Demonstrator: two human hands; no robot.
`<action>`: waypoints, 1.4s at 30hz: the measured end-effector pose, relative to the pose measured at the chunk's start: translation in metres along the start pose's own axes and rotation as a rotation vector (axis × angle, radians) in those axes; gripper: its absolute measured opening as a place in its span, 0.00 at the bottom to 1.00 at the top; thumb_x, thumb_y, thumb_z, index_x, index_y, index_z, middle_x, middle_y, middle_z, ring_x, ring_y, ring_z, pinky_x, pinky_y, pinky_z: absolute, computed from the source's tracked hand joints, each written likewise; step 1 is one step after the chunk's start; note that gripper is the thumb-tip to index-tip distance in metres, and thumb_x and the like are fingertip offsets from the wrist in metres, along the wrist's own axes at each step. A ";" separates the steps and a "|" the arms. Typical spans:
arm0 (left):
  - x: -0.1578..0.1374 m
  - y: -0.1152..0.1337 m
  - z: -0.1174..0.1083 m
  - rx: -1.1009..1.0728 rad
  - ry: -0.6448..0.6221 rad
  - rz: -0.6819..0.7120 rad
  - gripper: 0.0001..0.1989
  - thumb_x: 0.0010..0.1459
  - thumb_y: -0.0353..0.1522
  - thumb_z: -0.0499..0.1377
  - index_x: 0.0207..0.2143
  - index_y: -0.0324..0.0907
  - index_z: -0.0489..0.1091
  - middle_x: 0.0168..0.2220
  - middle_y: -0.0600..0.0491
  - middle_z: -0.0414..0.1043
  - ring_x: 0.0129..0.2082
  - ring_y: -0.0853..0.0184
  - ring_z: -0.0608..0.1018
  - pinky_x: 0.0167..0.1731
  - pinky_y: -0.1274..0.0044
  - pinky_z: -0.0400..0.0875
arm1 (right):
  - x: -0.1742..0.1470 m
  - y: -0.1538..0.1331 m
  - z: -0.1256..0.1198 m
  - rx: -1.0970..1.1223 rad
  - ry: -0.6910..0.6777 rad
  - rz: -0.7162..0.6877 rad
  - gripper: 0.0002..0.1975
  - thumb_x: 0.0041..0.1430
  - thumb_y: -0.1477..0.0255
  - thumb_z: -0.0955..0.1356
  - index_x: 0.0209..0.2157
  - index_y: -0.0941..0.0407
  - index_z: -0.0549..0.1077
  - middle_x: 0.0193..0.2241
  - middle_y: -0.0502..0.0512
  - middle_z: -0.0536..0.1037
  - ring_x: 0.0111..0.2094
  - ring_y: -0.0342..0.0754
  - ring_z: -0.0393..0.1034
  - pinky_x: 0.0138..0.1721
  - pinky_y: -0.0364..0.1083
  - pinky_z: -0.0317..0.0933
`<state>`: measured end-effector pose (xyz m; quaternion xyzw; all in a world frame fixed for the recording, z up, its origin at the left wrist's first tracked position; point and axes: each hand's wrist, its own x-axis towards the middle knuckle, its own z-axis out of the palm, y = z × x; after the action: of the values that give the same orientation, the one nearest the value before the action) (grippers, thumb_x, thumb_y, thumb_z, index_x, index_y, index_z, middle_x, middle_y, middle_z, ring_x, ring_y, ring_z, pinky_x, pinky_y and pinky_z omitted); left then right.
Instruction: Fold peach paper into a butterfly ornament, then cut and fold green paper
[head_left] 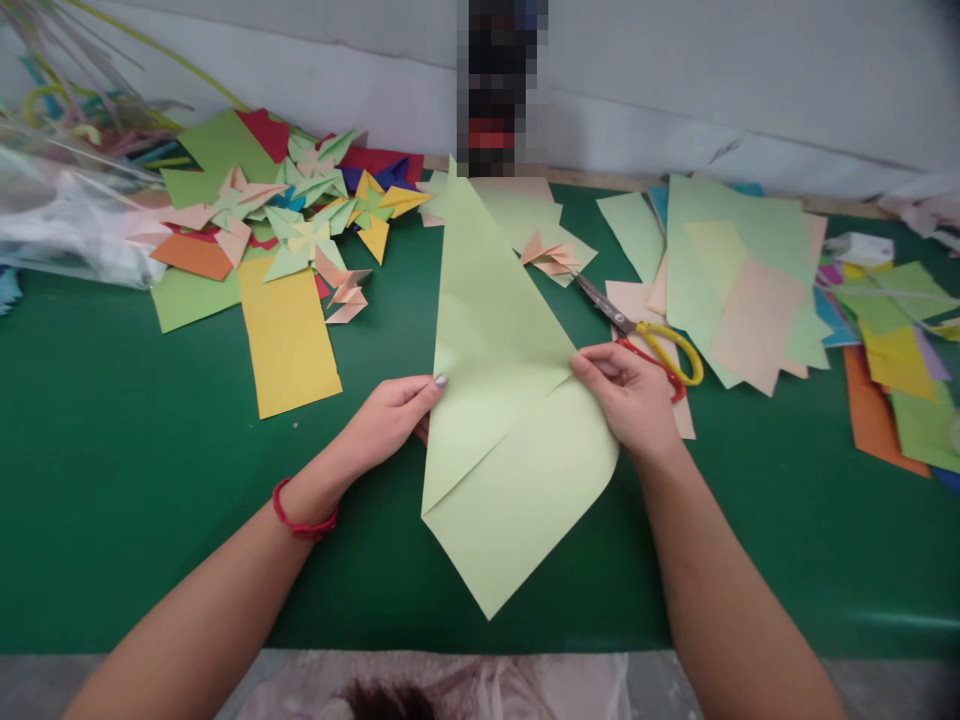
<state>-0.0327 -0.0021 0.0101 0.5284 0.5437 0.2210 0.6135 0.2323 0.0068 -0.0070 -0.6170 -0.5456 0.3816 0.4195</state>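
Pale green sheet: smooth matt paper. Scissors: metal blades, plastic-looking handles. Tabletop: smooth, glossy. Bag: shiny plastic.

The green table carries colored sheets and folded paper shapes.

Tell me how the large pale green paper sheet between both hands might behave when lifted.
The sheet would likely flop somewhat, since its right edge bows. It's probably light, being thin, and may fold along its diagonal crease.
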 end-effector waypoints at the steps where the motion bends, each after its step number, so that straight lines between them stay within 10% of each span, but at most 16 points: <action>1: 0.000 0.000 0.000 -0.012 -0.024 -0.008 0.19 0.59 0.45 0.50 0.25 0.41 0.65 0.22 0.58 0.65 0.22 0.73 0.70 0.25 0.81 0.66 | 0.000 0.000 0.000 0.004 0.005 0.001 0.09 0.51 0.62 0.70 0.29 0.53 0.74 0.24 0.49 0.77 0.23 0.42 0.68 0.22 0.41 0.61; 11: 0.000 -0.001 -0.005 0.127 -0.215 -0.033 0.18 0.55 0.46 0.54 0.26 0.40 0.69 0.26 0.55 0.67 0.26 0.70 0.69 0.29 0.77 0.65 | 0.002 0.001 -0.001 0.040 0.160 -0.040 0.11 0.50 0.60 0.71 0.28 0.53 0.73 0.22 0.49 0.75 0.22 0.44 0.69 0.24 0.46 0.64; 24: 0.002 -0.003 0.000 0.386 0.172 0.097 0.16 0.59 0.42 0.52 0.23 0.41 0.64 0.19 0.59 0.59 0.21 0.73 0.61 0.22 0.80 0.53 | 0.002 0.004 0.006 0.045 0.303 -0.072 0.11 0.50 0.61 0.71 0.30 0.54 0.73 0.25 0.50 0.76 0.27 0.45 0.71 0.30 0.46 0.66; 42: 0.003 -0.007 -0.013 0.120 -0.118 0.017 0.13 0.54 0.32 0.57 0.43 0.44 0.71 0.41 0.52 0.74 0.39 0.66 0.76 0.41 0.74 0.71 | 0.006 0.009 0.002 0.031 0.363 -0.098 0.11 0.50 0.61 0.70 0.31 0.54 0.73 0.25 0.51 0.76 0.26 0.44 0.70 0.28 0.46 0.66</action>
<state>-0.0455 0.0034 0.0049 0.5811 0.5141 0.1617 0.6098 0.2342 0.0128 -0.0163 -0.6420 -0.4843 0.2513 0.5386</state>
